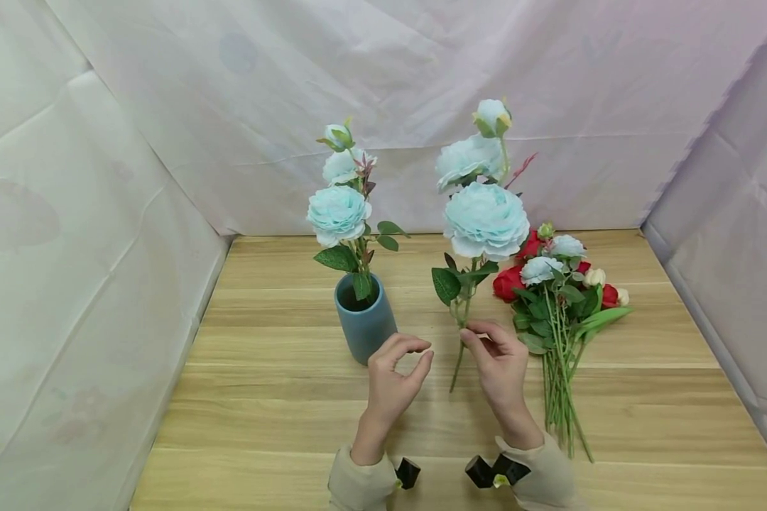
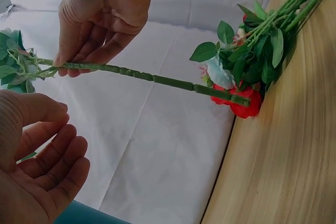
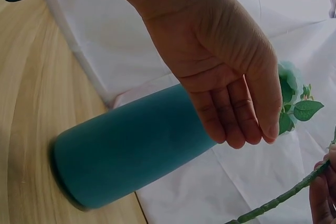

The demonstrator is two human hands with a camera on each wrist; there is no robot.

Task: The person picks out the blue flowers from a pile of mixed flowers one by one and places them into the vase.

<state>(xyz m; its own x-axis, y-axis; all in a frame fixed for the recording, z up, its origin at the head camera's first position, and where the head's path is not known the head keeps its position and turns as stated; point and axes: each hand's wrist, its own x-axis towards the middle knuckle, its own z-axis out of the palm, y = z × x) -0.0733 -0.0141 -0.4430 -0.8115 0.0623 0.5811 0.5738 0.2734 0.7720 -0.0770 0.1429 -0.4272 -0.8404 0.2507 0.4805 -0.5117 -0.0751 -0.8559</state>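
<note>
My right hand [image 1: 503, 365] pinches the green stem of a light-blue artificial peony spray [image 1: 486, 221] between thumb and fingers. The spray stands upright above the table, with two large blooms, a bud at the top and green leaves. Its bare lower stem [image 2: 176, 83] sticks out below the fingers. To its left my left hand [image 1: 393, 376] holds nothing; the fingers are loosely bent and the thumb is apart from them. Just behind that hand is a blue-grey vase [image 1: 366, 326], which contains a similar light-blue peony spray [image 1: 339, 214].
At the right lies a bunch of artificial flowers [image 1: 552, 301], red, light blue and cream, its stems pointing toward the front. Everything is on a light wooden table [image 1: 262, 397]. Pale cloth [image 1: 409, 191] hangs behind and along both sides.
</note>
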